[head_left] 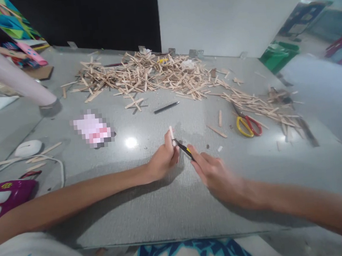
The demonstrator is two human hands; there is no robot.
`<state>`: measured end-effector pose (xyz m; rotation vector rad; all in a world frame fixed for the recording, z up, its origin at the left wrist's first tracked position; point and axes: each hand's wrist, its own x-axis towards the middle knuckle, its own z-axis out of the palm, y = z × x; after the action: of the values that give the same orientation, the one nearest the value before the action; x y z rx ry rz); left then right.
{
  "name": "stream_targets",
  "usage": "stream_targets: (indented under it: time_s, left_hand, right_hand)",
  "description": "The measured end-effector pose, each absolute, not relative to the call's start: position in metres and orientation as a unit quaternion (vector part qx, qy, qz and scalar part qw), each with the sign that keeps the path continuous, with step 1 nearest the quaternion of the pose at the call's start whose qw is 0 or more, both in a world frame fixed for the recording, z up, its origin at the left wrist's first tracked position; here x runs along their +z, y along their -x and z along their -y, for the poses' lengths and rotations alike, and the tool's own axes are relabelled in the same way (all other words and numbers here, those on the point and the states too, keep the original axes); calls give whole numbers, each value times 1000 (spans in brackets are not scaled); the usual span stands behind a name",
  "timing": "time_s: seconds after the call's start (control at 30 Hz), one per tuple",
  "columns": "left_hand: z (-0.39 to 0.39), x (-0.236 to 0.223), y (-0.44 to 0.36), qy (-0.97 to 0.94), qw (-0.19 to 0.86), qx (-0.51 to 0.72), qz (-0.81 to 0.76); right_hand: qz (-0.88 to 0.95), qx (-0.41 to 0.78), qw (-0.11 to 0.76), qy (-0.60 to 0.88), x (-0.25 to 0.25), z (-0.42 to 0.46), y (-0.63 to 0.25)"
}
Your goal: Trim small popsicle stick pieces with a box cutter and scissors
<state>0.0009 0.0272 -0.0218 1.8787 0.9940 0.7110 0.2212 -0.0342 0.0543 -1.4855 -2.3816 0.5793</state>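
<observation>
My left hand (164, 160) pinches a short wooden stick (171, 132) that stands upright above its fingertips. My right hand (212, 172) grips a black and yellow cutter (184, 148), whose tip meets the stick's lower end beside my left fingers. Both hands rest low over the grey table (153, 208), near its front edge. A big heap of wooden sticks (146, 74) lies across the far half of the table.
Scissors with yellow and red handles (248, 125) lie right of my hands. A black pen (166, 107), loose sticks (218, 130), a white mouse (28, 148), a purple glue gun (10, 192) and a pink tube (13, 77) surround the area. A green bin (279, 54) stands behind the table.
</observation>
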Motion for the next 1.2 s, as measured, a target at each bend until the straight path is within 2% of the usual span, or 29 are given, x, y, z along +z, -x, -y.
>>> stream_targets:
  time_s: [0.17, 0.23, 0.37, 0.5, 0.6, 0.77, 0.97, 1.07, 1.2]
  left_hand:
    - [-27, -25, 0, -765, 407, 258, -427]
    - [-28, -26, 0, -764, 414, 272, -412]
    - [-29, -26, 0, -756, 432, 295, -393]
    - [-28, -26, 0, -762, 417, 264, -418]
    - [-27, -24, 1, -766, 411, 260, -420]
    - [-28, -21, 0, -752, 438, 281, -404]
    - [-28, -26, 0, -755, 424, 278, -416]
    - [-28, -25, 0, -749, 432, 292, -409]
    - [-27, -25, 0, -749, 423, 278, -428]
  right_hand:
    - [837, 294, 108, 449, 96, 10, -230]
    - [833, 286, 120, 459, 90, 14, -228]
    - [834, 181, 122, 507, 53, 36, -217]
    - [820, 248, 124, 500, 75, 20, -222]
    - [832, 287, 95, 465, 91, 11, -223]
    - [797, 225, 138, 543, 71, 25, -215]
    - [836, 294, 83, 455, 95, 6, -220]
    - [795, 239, 139, 540, 77, 19, -212]
    - [793, 251, 140, 537, 77, 16, -215]
